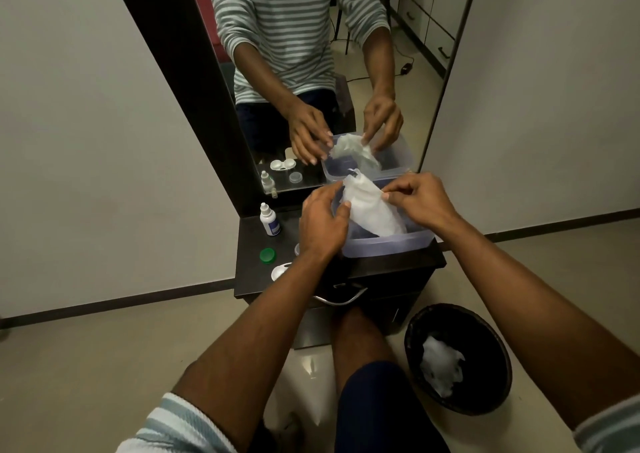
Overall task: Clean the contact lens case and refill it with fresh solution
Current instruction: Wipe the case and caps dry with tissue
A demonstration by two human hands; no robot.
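Observation:
A white tissue hangs over a clear plastic tub on the dark dresser top. My left hand pinches the tissue's left edge between thumb and fingers. My right hand pinches its upper right edge. A white solution bottle stands at the left. In front of it lies a green cap. The white contact lens case sits near the front edge, partly hidden by my left forearm. A small clear cap peeks out beside my left wrist.
A tall mirror stands behind the dresser and reflects the hands, tub and case. A black waste bin with crumpled tissue inside stands on the floor at the right. A metal drawer handle projects below the dresser top.

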